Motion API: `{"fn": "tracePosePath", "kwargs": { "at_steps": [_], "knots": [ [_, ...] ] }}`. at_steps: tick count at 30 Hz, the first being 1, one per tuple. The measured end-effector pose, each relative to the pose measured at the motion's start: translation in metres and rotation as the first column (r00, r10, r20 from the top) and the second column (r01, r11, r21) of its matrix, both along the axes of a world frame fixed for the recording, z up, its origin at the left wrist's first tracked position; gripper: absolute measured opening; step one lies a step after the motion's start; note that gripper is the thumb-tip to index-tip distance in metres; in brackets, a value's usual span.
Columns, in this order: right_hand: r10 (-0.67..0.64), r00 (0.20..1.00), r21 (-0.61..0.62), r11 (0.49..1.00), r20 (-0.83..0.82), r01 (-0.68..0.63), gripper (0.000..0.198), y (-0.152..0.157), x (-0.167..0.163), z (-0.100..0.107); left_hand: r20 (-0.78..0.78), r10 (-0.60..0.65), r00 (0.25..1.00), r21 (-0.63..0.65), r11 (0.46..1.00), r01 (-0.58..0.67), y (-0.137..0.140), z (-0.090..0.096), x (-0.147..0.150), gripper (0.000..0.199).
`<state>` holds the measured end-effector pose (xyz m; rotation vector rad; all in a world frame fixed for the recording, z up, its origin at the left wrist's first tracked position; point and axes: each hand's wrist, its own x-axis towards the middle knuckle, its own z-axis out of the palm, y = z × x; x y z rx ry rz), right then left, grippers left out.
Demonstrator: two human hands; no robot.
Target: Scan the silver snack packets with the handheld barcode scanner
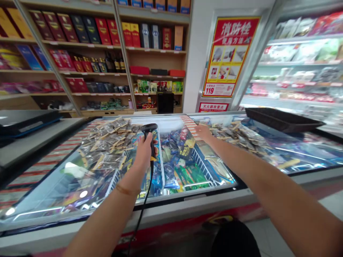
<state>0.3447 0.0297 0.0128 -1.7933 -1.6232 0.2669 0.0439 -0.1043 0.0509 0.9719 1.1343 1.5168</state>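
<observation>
My left hand (147, 146) is wrapped around the handle of a black barcode scanner (149, 128). Its dark cord (146, 200) runs down past my forearm. My right hand (203, 132) reaches farther in, fingers curled beside an orange-and-white striped strip (189, 123) on the freezer. What those fingers grip, if anything, is too small to make out. Between my hands lie colourful ice cream packets (184, 150) and green packets (191, 175), in a compartment edged by a white wire basket (202, 164) within the chest freezer (171, 203).
Clear wrapped bars on wooden sticks (107, 142) pile up at left, more packets (238, 137) at right. A black tray (284, 119) rests on the freezer's right side. Shelves of boxes (88, 30) and a lit refrigerated display (302, 60) stand behind.
</observation>
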Motion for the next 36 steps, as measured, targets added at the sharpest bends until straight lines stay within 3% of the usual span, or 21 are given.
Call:
{"fn": "tracePosePath", "kwargs": {
  "at_steps": [3,7,9,13,18,21,23,27,31,33,36],
  "knots": [
    [-0.125,0.972,-0.08,0.986,0.197,0.143,0.031,-0.011,0.055,0.005,-0.027,-0.101,0.995,-0.018,0.995,0.1,0.004,-0.018,0.016,0.047],
    [-0.216,0.797,-0.166,0.916,0.564,0.366,0.031,-0.02,0.089,0.003,-0.11,-0.176,0.978,-0.073,0.983,0.169,0.001,-0.037,0.018,0.053],
    [-0.235,0.753,-0.151,0.902,0.615,0.404,0.033,-0.018,0.094,-0.003,-0.132,-0.18,0.975,-0.076,0.982,0.171,-0.003,-0.041,0.015,0.054],
    [-0.227,0.74,-0.134,0.909,0.633,0.394,0.021,-0.008,0.099,-0.012,-0.137,-0.191,0.972,-0.082,0.98,0.181,-0.007,-0.041,0.01,0.055],
    [-0.241,0.73,-0.084,0.922,0.64,0.379,0.021,-0.002,0.097,-0.009,-0.134,-0.189,0.973,-0.072,0.981,0.181,-0.004,-0.04,0.009,0.056],
    [-0.352,0.716,0.068,0.917,0.603,0.394,0.029,-0.003,0.078,0.002,-0.13,-0.184,0.974,-0.077,0.982,0.175,-0.003,-0.041,0.01,0.056],
    [-0.335,0.735,0.127,0.937,0.59,0.325,0.032,-0.004,0.052,0.01,-0.122,-0.169,0.978,-0.071,0.984,0.162,-0.002,-0.042,0.011,0.056],
    [-0.083,0.775,0.055,0.997,0.627,0.063,0.03,-0.012,-0.019,0.017,-0.119,-0.149,0.982,-0.066,0.988,0.142,-0.001,-0.042,0.01,0.055],
    [0.118,0.785,0.008,0.988,0.609,-0.155,0.032,-0.023,-0.083,0.013,-0.108,-0.116,0.987,-0.071,0.992,0.109,0.003,-0.042,0.006,0.054],
    [0.126,0.844,0.024,0.986,0.521,-0.163,0.041,-0.023,-0.101,0.01,-0.095,-0.1,0.991,-0.062,0.994,0.094,0.005,-0.042,0.003,0.053],
    [0.017,0.935,0.068,0.997,0.354,-0.044,0.049,-0.015,-0.112,-0.001,-0.073,-0.09,0.993,-0.036,0.996,0.087,0.005,-0.039,0.001,0.051]
  ]
}}
